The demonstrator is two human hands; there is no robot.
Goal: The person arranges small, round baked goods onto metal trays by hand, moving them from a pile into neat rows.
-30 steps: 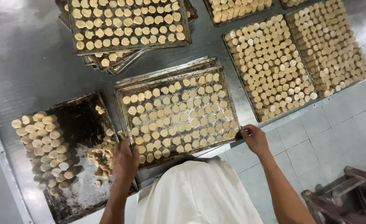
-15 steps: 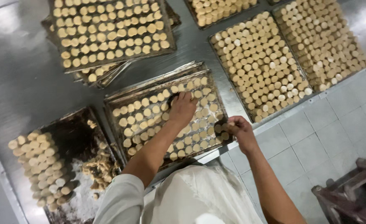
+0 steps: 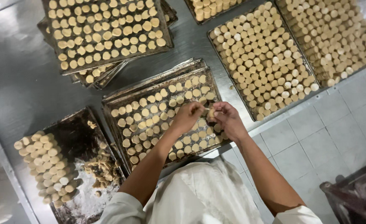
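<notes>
So a second back the left hand was down on the dark tray of stacked dough rounds, left of the middle tray. Then it reached out over the middle tray. Now it's pulled in and meets the right hand above that tray's near right part, fingers pinching one small dough piece between them.

pale tan dough rounds, dark tray, grey steel table
</notes>
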